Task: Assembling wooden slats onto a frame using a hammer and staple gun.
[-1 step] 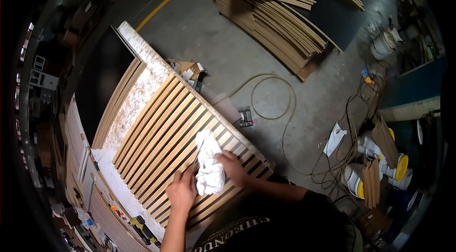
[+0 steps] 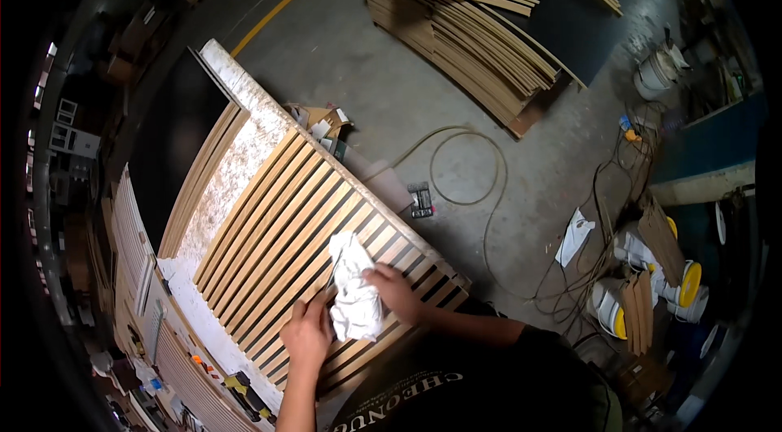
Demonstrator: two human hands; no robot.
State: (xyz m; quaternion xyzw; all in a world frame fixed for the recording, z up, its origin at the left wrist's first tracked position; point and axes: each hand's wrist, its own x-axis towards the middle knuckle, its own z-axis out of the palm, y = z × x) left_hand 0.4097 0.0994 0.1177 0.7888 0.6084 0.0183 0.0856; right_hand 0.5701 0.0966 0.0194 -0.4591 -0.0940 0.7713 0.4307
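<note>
A slatted wood panel point(image 2: 269, 228), pale strips with dark grooves between them, lies on the workbench in front of me. Over its near right part, a crumpled white cloth point(image 2: 356, 293) is bunched up. My right hand point(image 2: 395, 292) grips the cloth from its right side, fingers partly hidden by the folds. At the cloth's left edge is my left hand point(image 2: 308, 334), fingers bent and pressed together low over the slats. A thin dark edge shows by its fingertips, too small to name.
The bench's worn white top point(image 2: 236, 179) shows beyond the panel. A yellow-and-black power tool point(image 2: 244, 395) lies at the lower left. Stacked boards point(image 2: 489, 49) stand far off; a coiled hose point(image 2: 432, 138), cables and white buckets point(image 2: 607, 306) lie on the floor to the right.
Both hands and the white cloth have shifted slightly left and toward me across the slats. The panel looks unmoved.
</note>
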